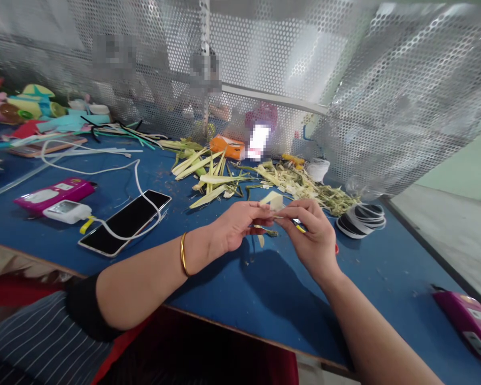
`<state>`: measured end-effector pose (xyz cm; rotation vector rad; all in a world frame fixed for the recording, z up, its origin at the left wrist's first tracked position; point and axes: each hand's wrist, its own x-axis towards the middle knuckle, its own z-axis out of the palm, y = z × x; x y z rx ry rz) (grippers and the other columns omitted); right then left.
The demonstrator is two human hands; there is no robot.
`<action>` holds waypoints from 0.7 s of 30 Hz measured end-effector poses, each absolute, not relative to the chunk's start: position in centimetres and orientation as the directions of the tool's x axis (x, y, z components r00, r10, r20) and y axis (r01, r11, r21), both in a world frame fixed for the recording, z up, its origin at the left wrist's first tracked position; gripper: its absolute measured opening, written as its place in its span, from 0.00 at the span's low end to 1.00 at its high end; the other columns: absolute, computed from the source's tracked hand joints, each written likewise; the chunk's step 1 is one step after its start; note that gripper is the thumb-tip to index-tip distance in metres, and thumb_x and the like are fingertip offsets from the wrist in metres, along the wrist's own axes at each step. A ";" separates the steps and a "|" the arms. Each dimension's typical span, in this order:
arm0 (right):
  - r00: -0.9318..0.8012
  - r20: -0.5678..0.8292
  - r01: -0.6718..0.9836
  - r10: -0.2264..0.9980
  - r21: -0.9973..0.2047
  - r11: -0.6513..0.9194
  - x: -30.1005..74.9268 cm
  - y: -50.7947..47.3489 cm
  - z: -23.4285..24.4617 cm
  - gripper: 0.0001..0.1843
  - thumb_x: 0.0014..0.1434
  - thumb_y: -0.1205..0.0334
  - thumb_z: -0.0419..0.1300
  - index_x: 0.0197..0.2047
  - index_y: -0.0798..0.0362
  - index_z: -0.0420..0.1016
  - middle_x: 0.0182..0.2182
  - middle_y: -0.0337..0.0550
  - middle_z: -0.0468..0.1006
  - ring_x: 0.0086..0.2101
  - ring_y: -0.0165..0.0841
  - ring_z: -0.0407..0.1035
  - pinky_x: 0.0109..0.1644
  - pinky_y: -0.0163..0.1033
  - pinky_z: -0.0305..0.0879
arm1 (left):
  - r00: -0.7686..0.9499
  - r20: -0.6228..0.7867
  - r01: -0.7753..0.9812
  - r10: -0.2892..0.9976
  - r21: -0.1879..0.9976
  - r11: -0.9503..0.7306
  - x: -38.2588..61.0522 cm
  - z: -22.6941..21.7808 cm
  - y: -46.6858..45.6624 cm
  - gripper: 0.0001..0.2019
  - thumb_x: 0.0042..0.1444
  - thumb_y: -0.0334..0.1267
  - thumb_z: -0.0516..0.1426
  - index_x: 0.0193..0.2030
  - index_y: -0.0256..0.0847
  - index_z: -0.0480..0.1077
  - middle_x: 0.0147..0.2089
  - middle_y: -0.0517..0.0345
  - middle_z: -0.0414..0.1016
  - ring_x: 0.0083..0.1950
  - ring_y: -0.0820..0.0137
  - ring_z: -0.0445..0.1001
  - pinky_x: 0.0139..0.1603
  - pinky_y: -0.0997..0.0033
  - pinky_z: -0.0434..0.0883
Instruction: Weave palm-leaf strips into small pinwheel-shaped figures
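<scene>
My left hand is closed in a pinch on a small pale husk piece, held above the blue table. Fingers of my right hand pinch together at the same piece from the other side. A thin greenish stem end and a pale flap stick out below my left fingers. Just beyond the hands lie cut husk strips, yellowish green and flat. Something with yellow and red parts is partly hidden behind my right hand; I cannot make out its kind.
A heap of dried husk scraps lies at the back against the perforated metal screen. A black and white spool stands at right. Left are a dark phone, a white cable and a magenta device. Another magenta device is far right.
</scene>
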<state>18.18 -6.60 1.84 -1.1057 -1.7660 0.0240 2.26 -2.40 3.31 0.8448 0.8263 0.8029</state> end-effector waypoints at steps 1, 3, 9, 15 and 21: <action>-0.070 0.736 0.666 0.673 -0.468 0.581 18.2 -6.6 1.8 0.06 0.60 0.66 0.61 0.36 0.46 0.78 0.35 0.41 0.72 0.37 0.35 0.69 0.42 0.43 0.68 | 0.446 -0.302 -0.254 0.842 0.859 0.443 2.3 3.3 -2.4 0.03 0.49 0.31 0.64 0.29 0.37 0.74 0.29 0.60 0.73 0.31 0.76 0.72 0.29 0.78 0.66; -0.073 0.745 0.676 0.663 -0.452 0.582 18.2 -6.6 1.7 0.06 0.61 0.65 0.60 0.36 0.46 0.78 0.34 0.41 0.73 0.36 0.35 0.70 0.41 0.42 0.68 | 0.458 -0.337 -0.246 0.823 0.841 0.482 2.2 3.3 -2.4 0.02 0.48 0.31 0.64 0.30 0.36 0.75 0.29 0.59 0.73 0.31 0.76 0.72 0.29 0.78 0.66; -0.116 0.752 0.706 0.649 -0.397 0.586 18.4 -6.6 1.6 0.08 0.63 0.65 0.57 0.37 0.45 0.78 0.34 0.42 0.72 0.36 0.36 0.70 0.40 0.43 0.69 | 0.490 -0.348 -0.242 0.799 0.827 0.508 2.1 2.8 -2.0 0.04 0.46 0.33 0.65 0.27 0.36 0.74 0.27 0.57 0.73 0.31 0.73 0.72 0.28 0.75 0.68; -0.154 0.749 0.714 0.644 -0.366 0.596 18.4 -6.6 1.6 0.07 0.63 0.65 0.58 0.38 0.46 0.78 0.35 0.43 0.72 0.37 0.36 0.70 0.40 0.42 0.67 | 0.474 -0.350 -0.216 0.808 0.843 0.492 2.2 2.6 -2.0 0.06 0.45 0.35 0.66 0.25 0.35 0.73 0.26 0.57 0.72 0.29 0.74 0.71 0.28 0.74 0.67; -0.073 0.708 0.686 0.702 -0.476 0.551 18.3 -6.6 1.7 0.06 0.61 0.67 0.59 0.33 0.48 0.74 0.32 0.41 0.72 0.37 0.35 0.69 0.41 0.41 0.66 | 0.455 -0.234 -0.164 0.859 0.926 0.339 2.4 3.0 -2.5 0.06 0.49 0.36 0.65 0.27 0.35 0.76 0.26 0.57 0.73 0.30 0.75 0.70 0.29 0.74 0.64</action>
